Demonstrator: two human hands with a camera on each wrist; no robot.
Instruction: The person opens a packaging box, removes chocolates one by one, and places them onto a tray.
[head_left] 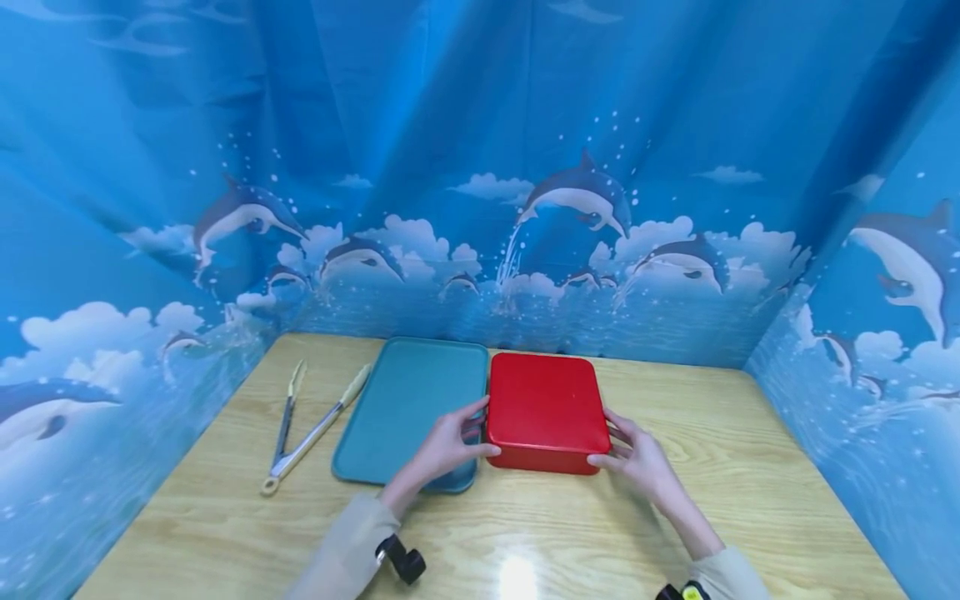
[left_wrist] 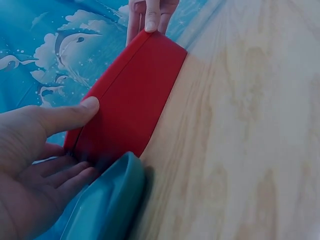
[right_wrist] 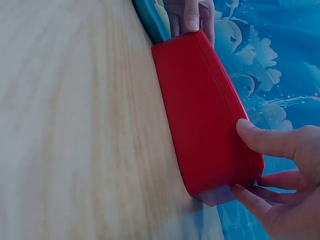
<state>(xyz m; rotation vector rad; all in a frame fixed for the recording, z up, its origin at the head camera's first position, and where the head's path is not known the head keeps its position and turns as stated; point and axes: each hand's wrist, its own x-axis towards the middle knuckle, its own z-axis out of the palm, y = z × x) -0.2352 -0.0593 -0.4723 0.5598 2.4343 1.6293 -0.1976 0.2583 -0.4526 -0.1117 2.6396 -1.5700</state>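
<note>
A red lidded box (head_left: 546,400) stands on the wooden table, its lid on; a thin seam runs below the top edge in both wrist views. My left hand (head_left: 448,443) holds its left front corner, thumb on the front face and fingers along the left side. At the opposite corner, my right hand (head_left: 639,465) grips the box the same way, thumb in front and fingers on the right side. The left hand reaches over the edge of a teal tray (head_left: 427,392), which lies directly left of the box. What is inside the box is hidden.
Tongs (head_left: 309,443) with cream tips lie spread apart on the table (head_left: 720,467), left of the tray. A blue curtain (head_left: 465,150) printed with dolphins hangs behind the table and along both sides.
</note>
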